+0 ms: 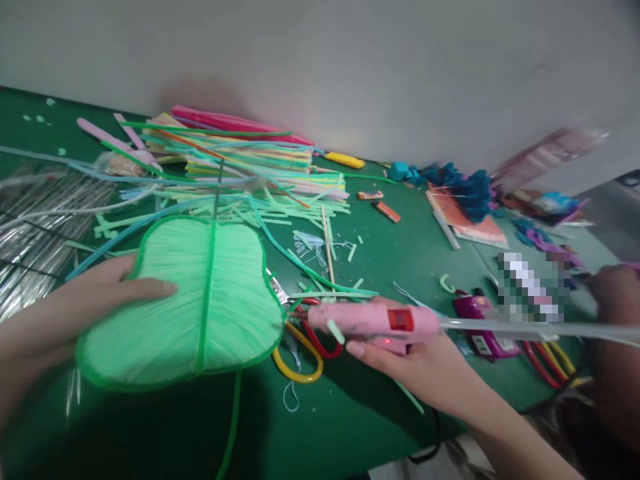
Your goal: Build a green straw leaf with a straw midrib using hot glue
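Observation:
My left hand point(107, 293) holds a light green pleated piece point(235, 300) by its left side, thumb on top and fingers behind. The piece has a darker green edge and a green strip down its middle. My right hand point(415, 367) is wrapped round a pink glue gun point(363, 321), whose tip points left at the piece's right edge; whether they touch is unclear. A clear glue stick point(480, 325) extends from the gun's back. Below the gun's tip lie scissors with yellow and red handles point(299, 379). A green stem point(233, 420) hangs beneath the piece.
Bundles of coloured pipe cleaners point(260, 160) lie against the wall. Clear wrapped sticks point(35, 233) are at left. A yellow cutter point(345, 160), dark blue ruffled pieces point(473, 193) and a purple bottle point(485, 327) lie farther right. Another person's hand point(617, 297) is at the right edge.

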### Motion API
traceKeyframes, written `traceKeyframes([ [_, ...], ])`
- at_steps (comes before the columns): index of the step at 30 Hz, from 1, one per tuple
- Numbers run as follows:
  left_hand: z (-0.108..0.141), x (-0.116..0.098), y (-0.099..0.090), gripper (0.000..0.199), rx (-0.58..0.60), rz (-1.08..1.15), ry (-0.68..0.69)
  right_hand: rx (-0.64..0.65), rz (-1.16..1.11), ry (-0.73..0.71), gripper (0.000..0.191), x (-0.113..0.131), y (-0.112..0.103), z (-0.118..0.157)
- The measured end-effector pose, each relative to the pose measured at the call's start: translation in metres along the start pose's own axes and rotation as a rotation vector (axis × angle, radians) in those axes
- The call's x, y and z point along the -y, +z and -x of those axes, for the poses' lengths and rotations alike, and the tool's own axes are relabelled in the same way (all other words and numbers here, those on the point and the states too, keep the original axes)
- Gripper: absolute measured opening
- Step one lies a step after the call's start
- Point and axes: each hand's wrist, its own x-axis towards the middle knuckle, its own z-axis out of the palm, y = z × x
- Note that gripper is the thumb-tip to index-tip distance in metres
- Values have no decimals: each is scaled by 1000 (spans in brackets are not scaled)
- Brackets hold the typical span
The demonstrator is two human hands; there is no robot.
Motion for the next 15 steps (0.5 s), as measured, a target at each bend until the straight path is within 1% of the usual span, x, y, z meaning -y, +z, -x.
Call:
traceKeyframes([
  [2, -2, 1, 1, 80, 79, 86, -59, 79, -12, 30, 24, 3, 4, -1],
  [3, -3, 3, 1, 84, 102, 112, -58, 103, 8, 41, 21, 4, 5, -2],
  [6, -9, 10, 2, 91, 123, 120, 14, 108, 90, 92, 11, 8, 9, -6],
  [10, -11, 16, 3, 87, 108, 123, 96, 140, 105, 138, 13, 12, 15, -13],
  [12, -11, 15, 3, 88, 125, 125, 96, 144, 124, 134, 11, 12, 17, -15],
  [15, -10, 12, 1, 95, 183, 145, 59, 143, 165, 131, 13, 11, 18, -17],
])
